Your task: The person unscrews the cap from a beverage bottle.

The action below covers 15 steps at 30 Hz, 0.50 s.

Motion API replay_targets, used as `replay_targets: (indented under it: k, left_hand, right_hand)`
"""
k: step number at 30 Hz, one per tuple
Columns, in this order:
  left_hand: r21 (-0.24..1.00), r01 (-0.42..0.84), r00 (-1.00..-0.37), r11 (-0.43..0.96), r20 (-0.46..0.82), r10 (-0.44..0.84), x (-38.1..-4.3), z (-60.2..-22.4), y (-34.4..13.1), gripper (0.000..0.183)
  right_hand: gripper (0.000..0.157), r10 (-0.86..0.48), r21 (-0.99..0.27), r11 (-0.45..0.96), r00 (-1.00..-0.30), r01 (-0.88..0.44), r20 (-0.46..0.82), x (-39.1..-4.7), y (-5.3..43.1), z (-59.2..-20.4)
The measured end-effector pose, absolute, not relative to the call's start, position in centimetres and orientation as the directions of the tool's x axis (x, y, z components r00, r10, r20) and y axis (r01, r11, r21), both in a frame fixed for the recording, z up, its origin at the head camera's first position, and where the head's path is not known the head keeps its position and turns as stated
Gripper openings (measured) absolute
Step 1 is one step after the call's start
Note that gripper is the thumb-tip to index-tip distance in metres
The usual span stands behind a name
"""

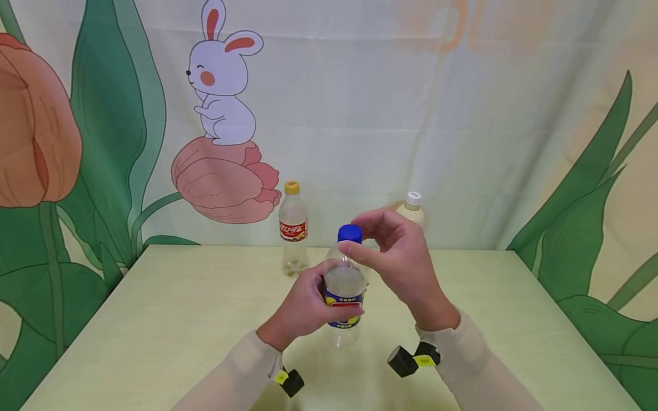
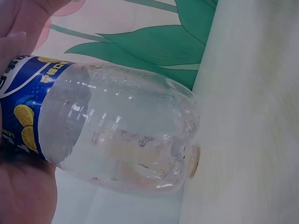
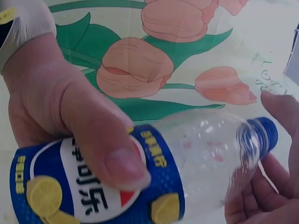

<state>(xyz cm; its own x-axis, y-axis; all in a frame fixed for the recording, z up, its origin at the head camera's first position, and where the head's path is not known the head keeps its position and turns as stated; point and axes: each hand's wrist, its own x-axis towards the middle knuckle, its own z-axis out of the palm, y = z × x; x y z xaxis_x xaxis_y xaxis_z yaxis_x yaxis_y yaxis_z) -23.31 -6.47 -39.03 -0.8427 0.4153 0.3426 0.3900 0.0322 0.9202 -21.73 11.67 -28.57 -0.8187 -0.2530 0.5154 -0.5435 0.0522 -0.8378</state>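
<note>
My left hand grips a clear plastic cola bottle round its blue label, which shows lemons in the right wrist view. The bottle stands nearly upright, its bottom close to the table. A blue cap sits on the neck. Around this cap my right hand is spread, with the thumb apart from the cap and the other fingers loosely bent close beside it in the right wrist view.
Behind, to the left, stands a clear bottle with a yellow cap, a red label and small round things at its bottom. A white-capped bottle with pale contents is partly hidden by my right hand. A printed curtain hangs behind the table.
</note>
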Motion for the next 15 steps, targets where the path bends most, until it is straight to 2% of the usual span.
replay_targets:
  k: [7, 15]
  left_hand:
    - [0.916, 0.401, -0.836, 0.027, 0.353, 0.420, -23.21, -38.99, -6.26, 0.059]
    - [0.917, 0.399, -0.836, 0.021, 0.354, 0.418, -23.19, -39.05, -6.15, 0.058]
  right_hand:
    - [0.031, -0.129, -0.869, 0.094, -0.872, -0.485, 0.473, -21.17, 10.88, -28.34]
    - [0.028, -0.119, -0.882, 0.073, -0.883, -0.465, 0.455, -21.20, 10.95, -28.28]
